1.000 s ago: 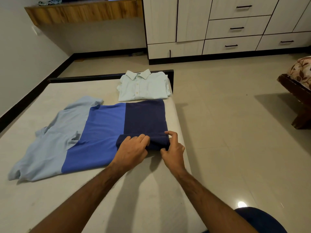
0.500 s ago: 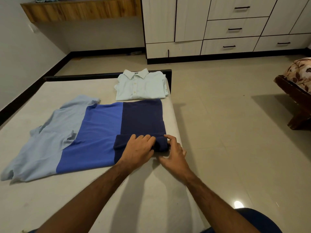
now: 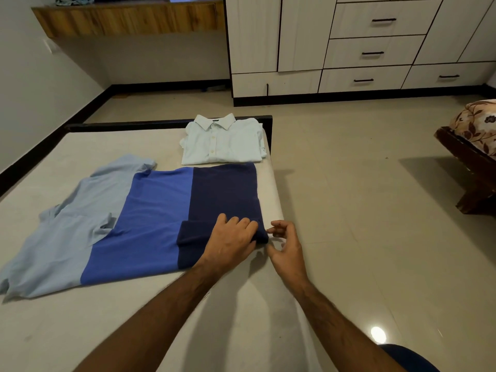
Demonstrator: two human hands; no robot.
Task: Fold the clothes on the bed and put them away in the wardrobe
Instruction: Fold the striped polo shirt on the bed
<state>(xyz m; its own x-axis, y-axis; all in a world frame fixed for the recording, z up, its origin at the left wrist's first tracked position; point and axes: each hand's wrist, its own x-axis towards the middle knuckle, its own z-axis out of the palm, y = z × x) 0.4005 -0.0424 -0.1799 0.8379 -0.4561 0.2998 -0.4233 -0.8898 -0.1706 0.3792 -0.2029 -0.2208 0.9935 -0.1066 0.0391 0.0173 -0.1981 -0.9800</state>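
Head view: my left hand point(image 3: 233, 238) lies flat, fingers point(image 3: 243, 224) straight, pressing the turned-up navy hem of the tri-colour shirt point(image 3: 150, 210), centre-left of frame, spread on the bed point(image 3: 134, 318). Right hand point(image 3: 285, 244) sits just beside the hem's corner at the bed edge, thumb & forefinger nearly closed; looks like it holds nothing, tips at most brushing cloth. A pale button shirt point(image 3: 224, 140) lies already folded, upper centre, touching the navy panel's far edge. Wardrobe point(image 3: 349, 49) upper right, doors & drawers closed.

To do this fold well, imo: keep the left palm down as anchor, square the corner w/ the right, keep the hem band even across the width, smooth creases before the next fold.
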